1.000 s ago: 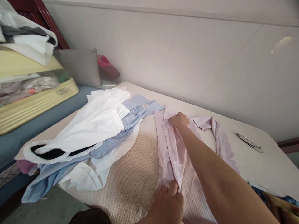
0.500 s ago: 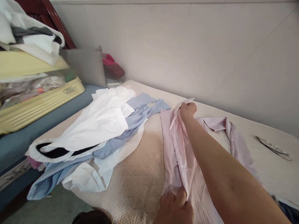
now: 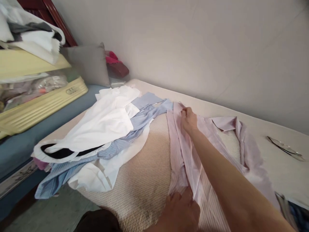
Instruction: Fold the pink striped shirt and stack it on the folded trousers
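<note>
A pale pink striped shirt (image 3: 212, 180) lies spread over the right side of the bed, one sleeve bent out to the right. At its far end my right hand (image 3: 189, 120) is closed on the cloth close to the front edge. Nearer to me, my left hand (image 3: 181, 209) grips the same shirt low on that edge, its fingertips partly hidden in the fabric. Between the two hands the cloth runs in long folds. To the left, a white garment (image 3: 108, 119) rests over a blue striped shirt (image 3: 118, 146), apart from both hands.
Eyeglasses (image 3: 285, 148) lie on the bed at the right. A patterned beige bed cover (image 3: 147, 161) shows between the garments. At the left stand an open yellow suitcase (image 3: 43, 103) holding bagged things and a grey cushion (image 3: 88, 64). The wall (image 3: 193, 48) runs along the bed's far side.
My right hand has shifted slightly left and lower, and the raised far end of the pink shirt now lies flatter. My left hand stays near the same spot.
</note>
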### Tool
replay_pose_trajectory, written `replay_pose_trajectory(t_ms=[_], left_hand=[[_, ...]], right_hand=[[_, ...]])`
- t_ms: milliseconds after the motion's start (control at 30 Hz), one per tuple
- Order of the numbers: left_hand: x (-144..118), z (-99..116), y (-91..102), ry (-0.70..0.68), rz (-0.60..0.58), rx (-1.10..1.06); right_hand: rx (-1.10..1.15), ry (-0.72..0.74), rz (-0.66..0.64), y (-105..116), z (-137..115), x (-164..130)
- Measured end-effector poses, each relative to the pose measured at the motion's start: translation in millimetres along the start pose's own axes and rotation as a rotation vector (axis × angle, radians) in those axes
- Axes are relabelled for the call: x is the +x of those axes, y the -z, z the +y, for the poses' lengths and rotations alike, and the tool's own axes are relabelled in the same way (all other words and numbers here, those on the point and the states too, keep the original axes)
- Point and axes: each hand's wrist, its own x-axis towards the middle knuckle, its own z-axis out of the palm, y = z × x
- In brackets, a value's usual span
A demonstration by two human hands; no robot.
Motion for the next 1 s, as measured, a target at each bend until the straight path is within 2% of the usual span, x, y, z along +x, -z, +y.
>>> replay_pose_trajectory(t_ms=[133, 233, 333, 400, 433, 500, 567, 633, 700, 867, 1000], left_hand=[[-19.9, 8.7, 18.6, -0.042, 0.048, -0.009], [-33.6, 9.8, 28.5, -0.109, 0.112, -0.03], [-43.8, 6.0, 42.4, -0.235, 0.104, -0.092], [-48.1, 1.8, 55.0, -0.285, 0.134, -0.164], [-49.2, -0.5, 61.7, -0.264, 0.176, -0.192], [-48.8, -5.0, 73.9, -0.139, 0.31, -0.175], [-45.6, -8.7, 82.7, 0.036, 0.45, -0.04], [-40.6, -11.4, 87.1, 0.201, 0.529, 0.13], [-35.4, -14.2, 88.1, 0.305, 0.544, 0.227], [-18.0, -27.2, 91.1, 0.377, 0.607, 0.222], [17.5, -34.8, 108.8, 0.387, 0.658, 0.071]], right_hand=[[-0.141, 0.078, -0.23, -8.3, -15.2, -31.7], [-0.237, 0.074, -0.395, 6.4, -32.2, -40.1], [-0.19, 0.084, -0.388, 55.6, -43.2, -71.6], [-0.069, 0.139, -0.349, 99.6, -47.1, -118.2], [-0.021, 0.155, -0.329, 121.3, -48.7, -147.9], [0.013, 0.148, -0.334, 157.2, -52.8, -212.4], [0.023, 0.067, -0.319, 177.0, -58.9, -271.9], [0.032, 0.038, -0.289, 178.8, -68.2, -316.8], [0.009, 0.101, -0.242, 167.0, -81.1, -344.8], [-0.282, 0.444, -0.275, 126.0, -109.1, -375.0], [-0.352, 0.49, -0.246, 103.9, -101.5, -391.4]])
